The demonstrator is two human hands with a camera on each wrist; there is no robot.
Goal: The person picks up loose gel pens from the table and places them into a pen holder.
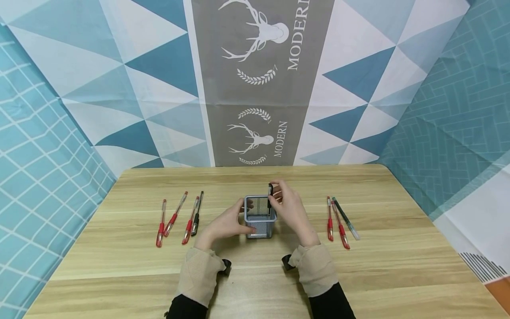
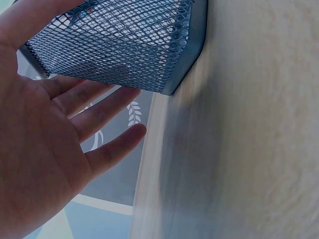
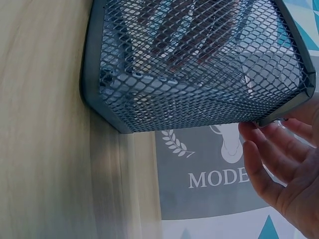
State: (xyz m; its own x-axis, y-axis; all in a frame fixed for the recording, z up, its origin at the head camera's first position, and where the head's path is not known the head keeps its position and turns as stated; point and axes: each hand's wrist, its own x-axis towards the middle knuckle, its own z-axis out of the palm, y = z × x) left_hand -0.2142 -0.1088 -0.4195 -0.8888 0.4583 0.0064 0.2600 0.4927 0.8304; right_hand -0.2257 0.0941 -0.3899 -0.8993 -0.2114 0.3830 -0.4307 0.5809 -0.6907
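A grey metal mesh pen holder (image 1: 260, 229) stands upright at the middle of the wooden table. My left hand (image 1: 226, 223) holds it from the left, thumb across the front and fingers toward the back; in the left wrist view the fingers (image 2: 102, 117) lie fairly straight along the mesh. Over the holder's back right corner, my right hand (image 1: 292, 212) pinches a black pen (image 1: 270, 189), upright, its lower part inside the holder. The right wrist view shows the right fingers (image 3: 271, 157) beside the holder's rim, with the pen hidden there.
To the left lie several pens: red pens (image 1: 160, 228) and one black pen (image 1: 195, 221). On the right are two red pens (image 1: 330, 221) and a dark-capped pen (image 1: 345, 217). A patterned cloth (image 1: 255, 102) hangs behind the table's back edge.
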